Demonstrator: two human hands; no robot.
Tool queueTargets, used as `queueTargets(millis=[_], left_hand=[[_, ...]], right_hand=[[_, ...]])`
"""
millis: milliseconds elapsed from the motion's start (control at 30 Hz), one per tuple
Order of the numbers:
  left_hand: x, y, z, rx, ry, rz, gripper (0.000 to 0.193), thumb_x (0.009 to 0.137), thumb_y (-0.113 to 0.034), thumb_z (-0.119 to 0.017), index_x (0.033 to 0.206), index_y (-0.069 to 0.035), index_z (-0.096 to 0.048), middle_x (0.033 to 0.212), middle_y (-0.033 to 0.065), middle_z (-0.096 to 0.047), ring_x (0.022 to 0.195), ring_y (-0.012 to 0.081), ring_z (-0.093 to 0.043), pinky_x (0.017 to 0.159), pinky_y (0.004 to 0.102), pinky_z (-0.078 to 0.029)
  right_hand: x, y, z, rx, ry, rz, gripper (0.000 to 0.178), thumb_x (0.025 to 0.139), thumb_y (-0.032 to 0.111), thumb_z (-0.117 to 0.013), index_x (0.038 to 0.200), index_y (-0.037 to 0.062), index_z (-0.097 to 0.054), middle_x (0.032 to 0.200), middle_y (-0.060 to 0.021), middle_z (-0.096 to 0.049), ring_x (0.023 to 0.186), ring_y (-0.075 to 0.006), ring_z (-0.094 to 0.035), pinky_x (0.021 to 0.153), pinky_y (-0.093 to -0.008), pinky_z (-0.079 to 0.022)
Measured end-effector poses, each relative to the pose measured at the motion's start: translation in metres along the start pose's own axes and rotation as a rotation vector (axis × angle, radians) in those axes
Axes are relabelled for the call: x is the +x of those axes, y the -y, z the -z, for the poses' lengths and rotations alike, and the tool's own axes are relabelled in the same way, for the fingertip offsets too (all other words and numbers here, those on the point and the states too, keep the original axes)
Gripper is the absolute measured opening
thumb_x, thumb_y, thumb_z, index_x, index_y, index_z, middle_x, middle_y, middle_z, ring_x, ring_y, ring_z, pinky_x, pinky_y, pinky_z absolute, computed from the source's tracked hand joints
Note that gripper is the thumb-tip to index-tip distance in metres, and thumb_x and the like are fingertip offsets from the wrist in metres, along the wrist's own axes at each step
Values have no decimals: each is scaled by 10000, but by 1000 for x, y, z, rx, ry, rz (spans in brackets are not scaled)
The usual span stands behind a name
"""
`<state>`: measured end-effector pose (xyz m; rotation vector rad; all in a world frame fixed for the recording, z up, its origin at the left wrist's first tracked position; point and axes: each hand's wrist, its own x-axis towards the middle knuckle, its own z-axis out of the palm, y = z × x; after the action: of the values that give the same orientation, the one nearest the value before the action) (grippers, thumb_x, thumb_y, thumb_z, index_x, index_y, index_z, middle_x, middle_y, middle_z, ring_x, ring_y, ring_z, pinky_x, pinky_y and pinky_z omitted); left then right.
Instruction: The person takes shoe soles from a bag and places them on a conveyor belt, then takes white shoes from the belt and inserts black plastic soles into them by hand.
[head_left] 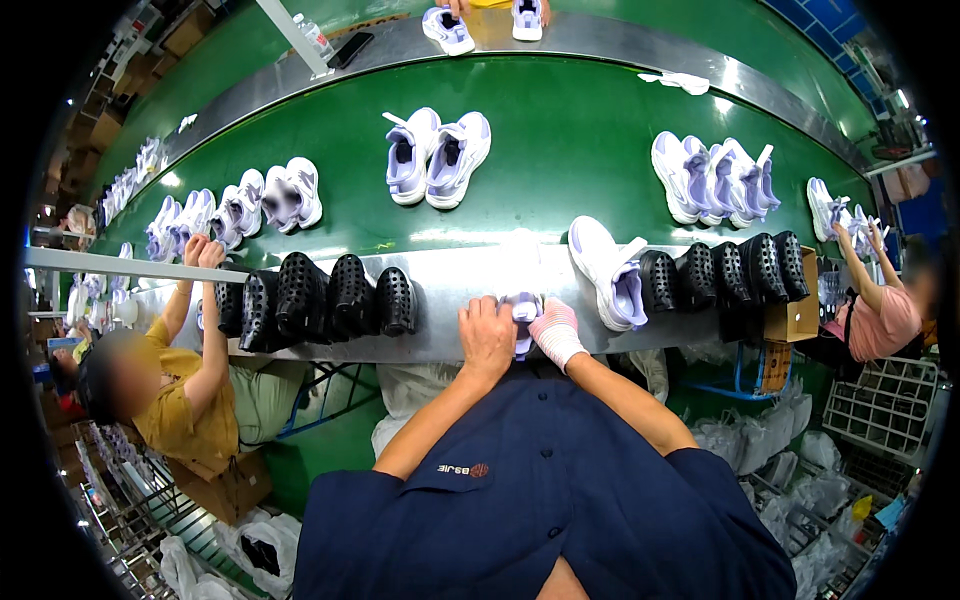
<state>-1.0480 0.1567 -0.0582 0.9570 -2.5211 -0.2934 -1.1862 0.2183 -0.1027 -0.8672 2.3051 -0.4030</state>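
At the steel ledge in front of me, my left hand (486, 338) and my right hand (557, 333) close from both sides on a small white-and-lavender sneaker (523, 312). The left is bare; a pink-and-white striped glove covers the right. Much of this sneaker is hidden by my fingers. Just right of my gloved hand, a second white sneaker (603, 268) with a lavender lining leans on the ledge, its toe pointing away from me. Black perforated shoe forms (350, 295) stand in a row to my left, with more black forms (697, 276) to my right.
Beyond the ledge, a green belt (560, 130) carries a sneaker pair (450, 160) and more sneakers (712, 180) on the right. A person in yellow (190, 390) reaches up at left, another in pink (880, 315) at right. A cardboard box (795, 312) adjoins the right-hand forms.
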Motion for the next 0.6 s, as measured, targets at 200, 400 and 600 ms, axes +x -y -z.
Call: queueTargets(millis=[200,400,600], left_hand=[[8,-7,17,-35,22,-71,203,760,-118,-751,938,-75,-663,1019,100,-599,951,311,-565,774,435,-439],[2,9,-6,-104,-24,-90,141,782,-54,-704,912,-55,-650,871,129,-591,842,355,-577,718,477,-445],[-11,-18,29,-273,195,-22,271,822,-131,-734,1058,-63,-619,957,132,-595,929,341,-578,758,463,-454]], right_hand=[[-3,5,9,-75,47,74,226,806,192,-672,943,14,-702,995,-259,-705,1008,-438,-672,881,-483,-542],[-1,-4,10,11,14,-9,248,796,198,-659,937,-4,-687,1005,-287,-695,1016,-456,-666,888,-482,-542],[-28,-18,48,52,-50,228,456,800,276,-739,1118,-42,-668,1047,-289,-693,1045,-456,-656,927,-474,-530]])
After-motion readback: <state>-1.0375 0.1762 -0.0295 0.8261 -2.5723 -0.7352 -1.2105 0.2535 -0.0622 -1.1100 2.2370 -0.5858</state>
